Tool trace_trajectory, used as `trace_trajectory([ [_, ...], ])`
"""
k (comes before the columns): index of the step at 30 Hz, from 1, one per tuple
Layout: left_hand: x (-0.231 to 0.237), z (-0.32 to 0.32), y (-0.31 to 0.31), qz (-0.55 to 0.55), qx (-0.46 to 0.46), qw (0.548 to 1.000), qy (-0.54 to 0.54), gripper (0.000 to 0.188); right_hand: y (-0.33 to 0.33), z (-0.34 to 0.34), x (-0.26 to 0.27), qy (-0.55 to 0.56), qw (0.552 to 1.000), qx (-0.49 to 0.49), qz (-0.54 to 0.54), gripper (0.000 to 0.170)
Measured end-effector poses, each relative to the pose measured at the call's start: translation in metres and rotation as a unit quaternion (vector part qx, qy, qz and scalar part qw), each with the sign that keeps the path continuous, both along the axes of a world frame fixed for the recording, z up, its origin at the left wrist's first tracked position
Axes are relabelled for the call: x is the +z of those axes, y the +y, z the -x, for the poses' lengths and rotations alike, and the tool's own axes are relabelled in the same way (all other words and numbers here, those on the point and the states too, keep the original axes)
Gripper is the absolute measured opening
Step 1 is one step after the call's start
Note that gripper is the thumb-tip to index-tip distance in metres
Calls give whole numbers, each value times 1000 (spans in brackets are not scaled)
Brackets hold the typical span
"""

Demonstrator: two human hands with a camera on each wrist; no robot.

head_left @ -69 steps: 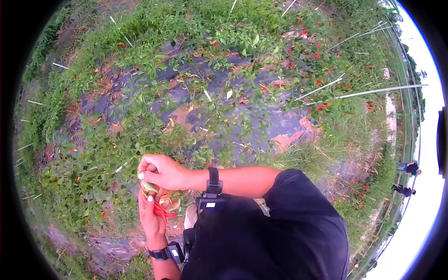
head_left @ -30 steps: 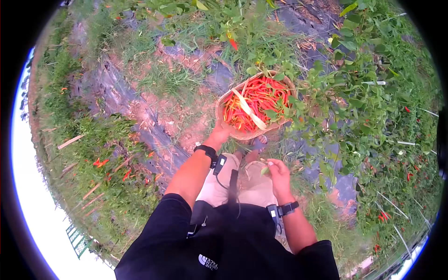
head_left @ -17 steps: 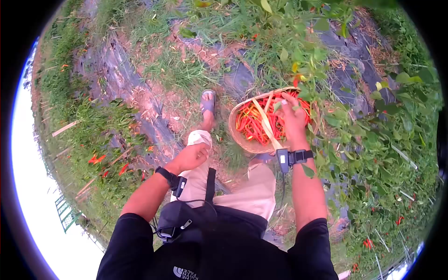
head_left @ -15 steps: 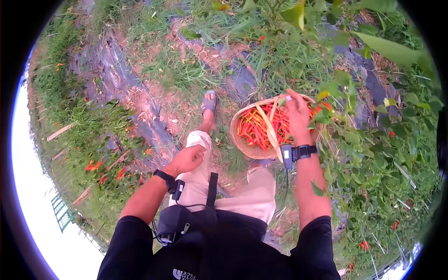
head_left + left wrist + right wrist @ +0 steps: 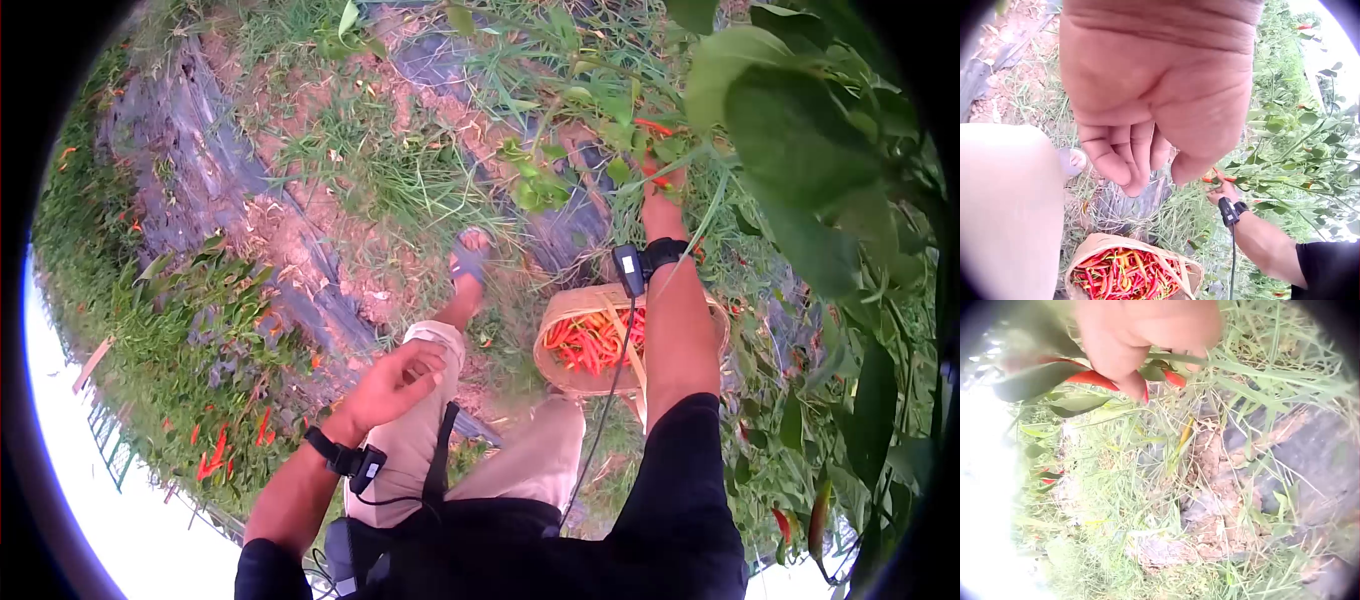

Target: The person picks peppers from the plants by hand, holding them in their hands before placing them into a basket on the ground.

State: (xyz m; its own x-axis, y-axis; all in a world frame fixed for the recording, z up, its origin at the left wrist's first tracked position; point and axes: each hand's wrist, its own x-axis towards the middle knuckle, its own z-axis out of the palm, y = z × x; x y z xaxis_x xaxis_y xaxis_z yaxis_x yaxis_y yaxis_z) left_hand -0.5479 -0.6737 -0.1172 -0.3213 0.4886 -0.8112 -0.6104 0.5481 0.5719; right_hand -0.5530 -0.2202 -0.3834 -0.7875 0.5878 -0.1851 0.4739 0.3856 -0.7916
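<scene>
My right hand point(image 5: 664, 190) reaches past the basket into a chili plant. In the right wrist view its thumb and fingers pinch at a red chili pepper point(image 5: 1091, 379) among green leaves, with another red tip showing beside the fingers. Part of that grip is hidden behind the hand. My left hand point(image 5: 395, 385) hovers by the left knee, fingers loosely curled around nothing; in the left wrist view the palm point(image 5: 1160, 87) fills the top. Below my right forearm stands a woven basket point(image 5: 585, 297) with a flat strap handle, holding many red chili peppers point(image 5: 592, 345).
Large leaves point(image 5: 800, 140) hang close at the upper right. Black plastic mulch point(image 5: 195, 130), bare soil and grass point(image 5: 390, 180) cover the ground. More plants with red chilies point(image 5: 212, 455) grow at the left. A cable point(image 5: 605, 420) runs from the right wrist camera.
Earlier both hands held chilies together over the plants; then the left left the basket rim and the right passed over the basket. The right has since moved forward to the plant's chilies.
</scene>
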Motion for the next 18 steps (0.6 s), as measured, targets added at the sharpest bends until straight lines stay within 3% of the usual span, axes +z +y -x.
trace_trajectory([
  [1,1,3,0,2,0,1000,-8,33,7,-11,-17,-29,992,61,-107,39],
  [2,1,6,1,0,6,1000,-23,35,18,-15,-29,-188,971,55,-135,39],
  [3,2,8,1,-2,14,999,-38,36,28,-16,-39,-340,925,48,-161,39],
  [5,7,10,-2,-17,2,999,-33,37,32,-14,-47,-484,854,38,-188,40],
  [6,9,12,-3,-30,-11,999,-23,37,30,-11,-50,-348,931,11,-107,39],
  [7,10,11,-4,-35,-12,999,-23,37,28,-9,-51,-202,979,-16,-24,38],
  [8,11,9,-4,-36,-2,999,-20,38,26,-10,-51,-50,996,-41,59,36],
  [9,10,7,-4,-38,8,999,-19,39,24,-11,-48,102,983,-64,138,35],
  [11,5,1,-6,-31,12,998,-53,41,24,-14,-16,247,943,-88,205,34],
  [12,3,0,-5,-41,16,998,-54,41,26,-8,25,128,899,-147,393,31],
  [14,5,5,4,-50,3,997,-54,41,22,-10,47,8,806,-212,552,27],
  [15,9,5,8,-51,-5,997,-53,41,24,-18,27,79,886,-121,440,23],
  [17,13,3,15,-74,-23,996,-50,41,20,-33,50,143,943,-36,298,20],
  [18,11,6,22,-89,-26,995,-33,40,14,-28,86,77,869,-139,468,25],
])
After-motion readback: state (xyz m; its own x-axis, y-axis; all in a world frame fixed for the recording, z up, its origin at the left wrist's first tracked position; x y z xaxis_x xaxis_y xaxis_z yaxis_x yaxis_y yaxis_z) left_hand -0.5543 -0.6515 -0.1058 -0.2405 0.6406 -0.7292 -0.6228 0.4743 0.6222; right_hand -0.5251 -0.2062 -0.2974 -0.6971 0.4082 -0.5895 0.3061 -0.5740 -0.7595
